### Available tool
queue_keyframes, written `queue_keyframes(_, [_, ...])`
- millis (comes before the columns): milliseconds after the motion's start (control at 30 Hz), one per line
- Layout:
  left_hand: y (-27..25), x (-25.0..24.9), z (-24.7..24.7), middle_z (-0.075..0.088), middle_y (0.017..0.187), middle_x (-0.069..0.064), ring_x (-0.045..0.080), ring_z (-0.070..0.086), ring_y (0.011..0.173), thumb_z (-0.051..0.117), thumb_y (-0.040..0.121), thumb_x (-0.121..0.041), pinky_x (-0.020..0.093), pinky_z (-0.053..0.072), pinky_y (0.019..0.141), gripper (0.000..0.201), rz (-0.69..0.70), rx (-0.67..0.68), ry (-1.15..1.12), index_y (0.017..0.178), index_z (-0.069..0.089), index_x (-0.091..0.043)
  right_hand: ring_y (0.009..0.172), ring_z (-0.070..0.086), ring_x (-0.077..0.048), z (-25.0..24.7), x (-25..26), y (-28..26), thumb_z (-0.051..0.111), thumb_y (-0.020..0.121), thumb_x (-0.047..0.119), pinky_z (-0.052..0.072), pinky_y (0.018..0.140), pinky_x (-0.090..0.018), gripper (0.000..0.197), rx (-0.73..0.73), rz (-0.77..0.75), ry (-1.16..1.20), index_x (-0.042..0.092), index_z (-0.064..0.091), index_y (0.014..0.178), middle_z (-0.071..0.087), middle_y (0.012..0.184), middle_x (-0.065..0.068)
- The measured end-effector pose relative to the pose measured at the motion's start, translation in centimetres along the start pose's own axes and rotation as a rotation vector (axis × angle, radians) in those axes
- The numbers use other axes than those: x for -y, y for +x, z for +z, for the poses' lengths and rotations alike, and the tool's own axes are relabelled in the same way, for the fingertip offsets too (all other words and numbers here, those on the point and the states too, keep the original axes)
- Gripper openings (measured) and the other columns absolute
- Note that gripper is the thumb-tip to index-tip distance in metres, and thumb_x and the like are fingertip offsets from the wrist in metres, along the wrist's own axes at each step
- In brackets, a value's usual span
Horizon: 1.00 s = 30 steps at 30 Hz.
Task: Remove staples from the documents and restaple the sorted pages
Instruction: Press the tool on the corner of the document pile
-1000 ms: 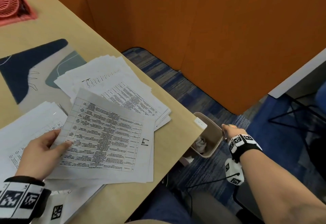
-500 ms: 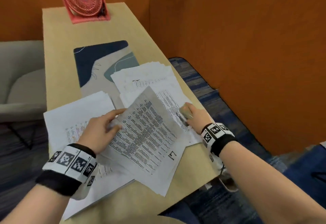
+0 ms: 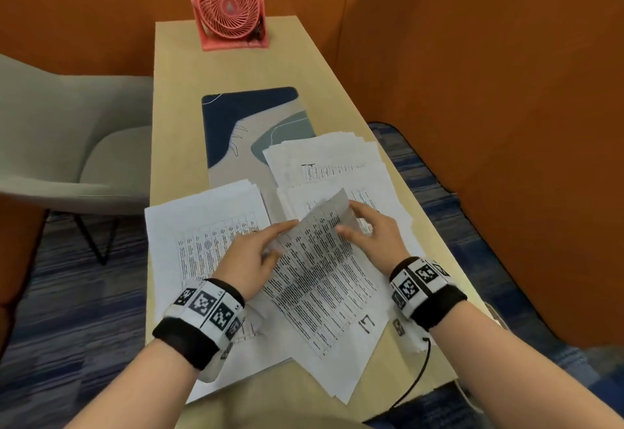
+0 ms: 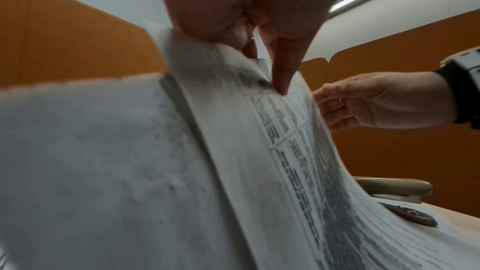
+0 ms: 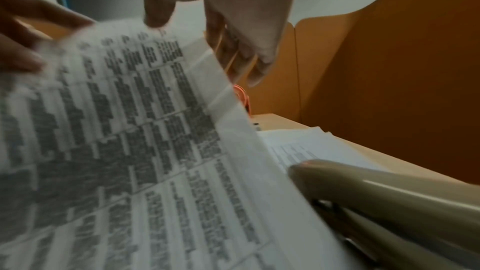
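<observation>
Both forearms are showing bare from the lower edge of the frame, with no sleeves. Each wrist is wearing a black fabric band with a white block strapped over it, printed with square black-and-white coded markers. The left wristband [image 3: 202, 319] is sitting at lower left of the head view, the right wristband [image 3: 423, 288] at centre right. A thin black cable [image 3: 417, 374] is trailing down from the right band. A ring [image 4: 340, 103] is showing on the right hand [image 4: 374, 101] in the left wrist view.
</observation>
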<state>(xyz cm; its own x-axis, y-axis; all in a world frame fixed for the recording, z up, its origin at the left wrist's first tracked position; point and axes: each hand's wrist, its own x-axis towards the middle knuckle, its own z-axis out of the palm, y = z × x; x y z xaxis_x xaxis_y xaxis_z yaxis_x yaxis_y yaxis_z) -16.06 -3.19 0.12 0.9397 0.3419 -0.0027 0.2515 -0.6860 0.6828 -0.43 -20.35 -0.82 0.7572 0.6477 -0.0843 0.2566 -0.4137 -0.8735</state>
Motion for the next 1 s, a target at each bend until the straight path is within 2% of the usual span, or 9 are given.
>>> queue_keyframes(100, [-0.1,0.5,-0.3,0.069,0.104,0.008,0.011,0.064,0.07,0.057,0.088,-0.003,-0.005,0.032,0.064,0.057,0.003,-0.036,-0.031,0.127,0.044,-0.043,0.085,0.051,0.01,1.1,0.6,-1.1,0.074,0.079,0.016,0.04,0.074,-0.003,0.034,-0.246,-0.088,0.012,0.013,0.063,0.111,0.061,0.097,0.011])
queue_keyframes(233, [-0.6,0.8,-0.3,0.069,0.079,0.013,0.01,0.046,0.043,0.059,0.087,-0.004,0.002,0.039,0.055,0.053,-0.005,-0.052,-0.082,0.123,0.049,-0.041,0.077,0.054,0.0,1.9,0.5,-2.2,0.075,0.076,0.011,0.041,0.07,-0.005,0.024,-0.355,-0.09,0.093,0.023,0.063,0.091,0.061,0.083,0.013])
queue_keyframes(367, [-0.7,0.6,-0.3,0.061,0.08,-0.01,0.018,0.059,0.063,0.057,0.087,-0.004,0.003,0.039,0.056,0.039,-0.051,0.028,-0.123,0.111,0.052,-0.034,0.071,0.054,0.008,1.9,0.7,-2.7,0.071,0.079,0.004,0.043,0.07,-0.009,0.033,-0.27,-0.078,0.216,0.033,0.056,0.085,0.061,0.078,0.011])
queue_keyframes(433, [-0.5,0.6,-0.5,0.062,0.089,-0.008,0.018,0.062,0.079,0.055,0.087,-0.004,0.001,0.038,0.06,0.027,-0.088,0.108,-0.118,0.103,0.057,-0.025,0.072,0.059,0.006,1.6,0.9,-2.7,0.068,0.081,0.0,0.047,0.07,-0.015,0.029,-0.166,-0.06,0.296,0.026,0.057,0.086,0.066,0.073,0.012])
queue_keyframes(533, [-0.4,0.1,-0.9,0.064,0.083,-0.004,0.01,0.06,0.077,0.058,0.085,-0.006,0.017,0.044,0.068,0.017,-0.118,0.154,-0.136,0.09,0.06,-0.022,0.072,0.065,0.001,0.7,1.7,-2.6,0.064,0.082,-0.007,0.049,0.065,-0.014,0.025,-0.08,-0.056,0.401,0.016,0.057,0.088,0.071,0.074,0.012])
queue_keyframes(633, [-0.5,-0.7,-1.3,0.067,0.094,-0.003,0.01,0.063,0.086,0.07,0.08,-0.016,0.023,0.05,0.08,0.017,-0.125,0.123,-0.228,0.095,0.063,-0.021,0.068,0.063,-0.008,-0.1,2.6,-2.5,0.065,0.081,-0.004,0.049,0.066,-0.018,0.027,0.008,-0.073,0.364,0.018,0.056,0.095,0.068,0.071,0.002])
queue_keyframes(767, [-0.7,-1.5,-1.0,0.067,0.089,-0.005,0.01,0.062,0.083,0.072,0.079,-0.018,0.021,0.05,0.077,0.016,-0.102,0.035,-0.232,0.094,0.066,-0.019,0.047,0.051,0.003,0.2,3.7,-2.4,0.062,0.084,-0.004,0.041,0.05,-0.012,0.029,0.091,-0.071,0.336,0.013,0.054,0.105,0.055,0.048,0.012])
queue_keyframes(867, [-1.1,-1.8,-0.9,0.063,0.079,-0.009,0.005,0.058,0.072,0.071,0.08,-0.016,0.016,0.043,0.068,0.01,-0.098,-0.027,-0.259,0.087,0.067,-0.021,0.06,0.052,0.003,0.8,4.0,-2.3,0.072,0.079,0.008,0.041,0.062,-0.019,0.041,-0.042,-0.09,0.182,0.023,0.054,0.113,0.059,0.064,0.013])
queue_keyframes(1000, [-1.9,-2.1,-2.2,0.067,0.083,-0.01,0.007,0.062,0.08,0.071,0.08,-0.012,0.019,0.047,0.074,0.016,-0.001,-0.058,-0.254,0.091,0.071,-0.022,0.114,0.038,-0.008,0.2,3.5,-1.6,0.083,0.056,0.048,0.028,0.101,-0.034,0.072,-0.093,-0.046,-0.215,0.044,0.05,0.12,0.041,0.122,0.011])
